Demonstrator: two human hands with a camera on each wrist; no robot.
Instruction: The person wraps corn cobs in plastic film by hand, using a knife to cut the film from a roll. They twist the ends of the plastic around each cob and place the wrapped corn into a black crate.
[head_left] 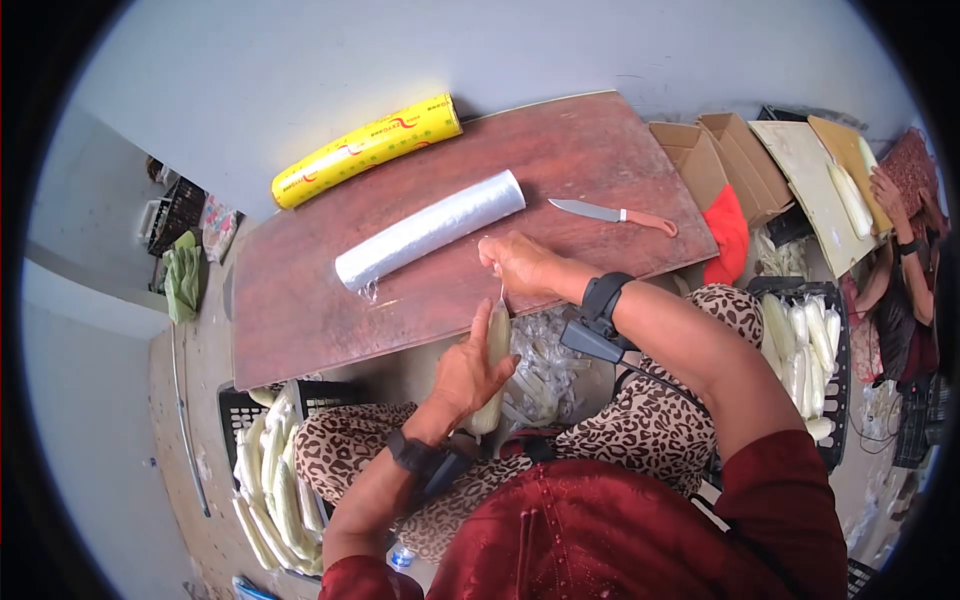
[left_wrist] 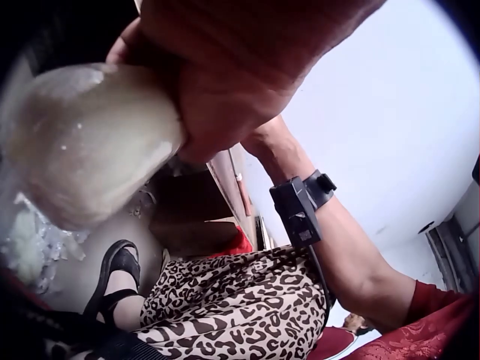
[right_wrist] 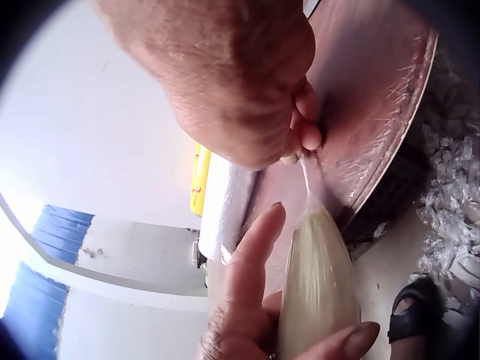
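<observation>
We are wrapping a peeled corn cob (head_left: 494,372) in cling film, holding it over our lap just in front of the wooden surface (head_left: 300,300). Our left hand (head_left: 468,378) is curling its fingers around the cob's lower half, so that grip is closed on the cob, while our right hand (head_left: 518,262) is pinching the twisted tail of film (right_wrist: 309,180) at the cob's tip and pulling it taut. The film already seems to be covering the cob, so we judge this 1 is nearly done, with only the end left to twist off or tuck. The film roll (head_left: 430,231) is lying on the surface, beside a yellow boxed roll (head_left: 367,149) and a knife (head_left: 612,213). A crate (head_left: 812,345) at our right and another crate (head_left: 272,470) at our left are holding more cobs; which batch is finished we cannot tell.
</observation>
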